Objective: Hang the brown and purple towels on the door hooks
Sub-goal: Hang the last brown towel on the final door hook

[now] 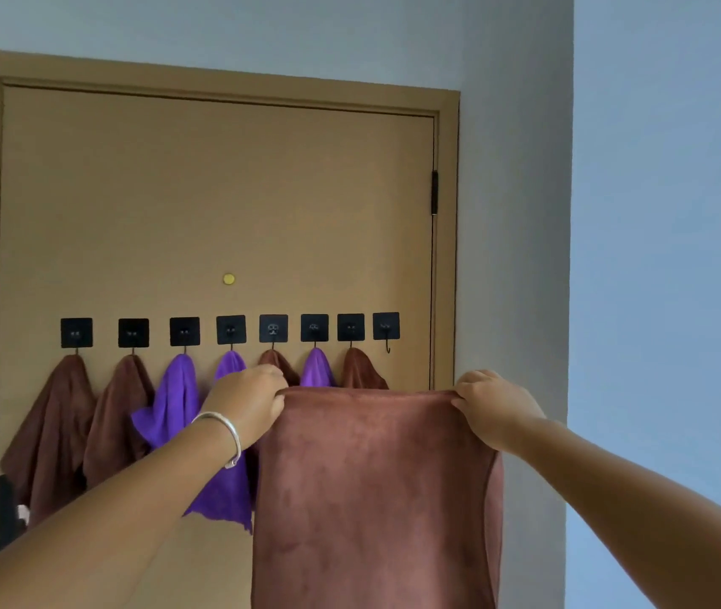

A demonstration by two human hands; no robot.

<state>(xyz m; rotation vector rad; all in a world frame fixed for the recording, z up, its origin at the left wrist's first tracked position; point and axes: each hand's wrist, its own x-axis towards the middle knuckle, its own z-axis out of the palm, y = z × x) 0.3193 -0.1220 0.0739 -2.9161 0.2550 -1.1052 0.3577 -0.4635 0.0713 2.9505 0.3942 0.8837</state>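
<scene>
I hold a brown towel [376,490] spread flat in front of the door, its top edge stretched between both hands. My left hand [249,402] pinches the top left corner and my right hand [492,410] pinches the top right corner. A row of several black square hooks runs across the door. The rightmost hook [386,334] is bare. The others carry towels: brown towels [53,428] at the left, purple towels [174,397] in the middle, and more brown and purple ones partly hidden behind my hands and the held towel.
The tan door [218,204] sits in a matching frame, with a small yellow dot [228,279] above the hooks and a black hinge [434,192] on the right edge. A pale blue wall corner [569,257] juts out right of the frame. A dark object [7,507] shows at lower left.
</scene>
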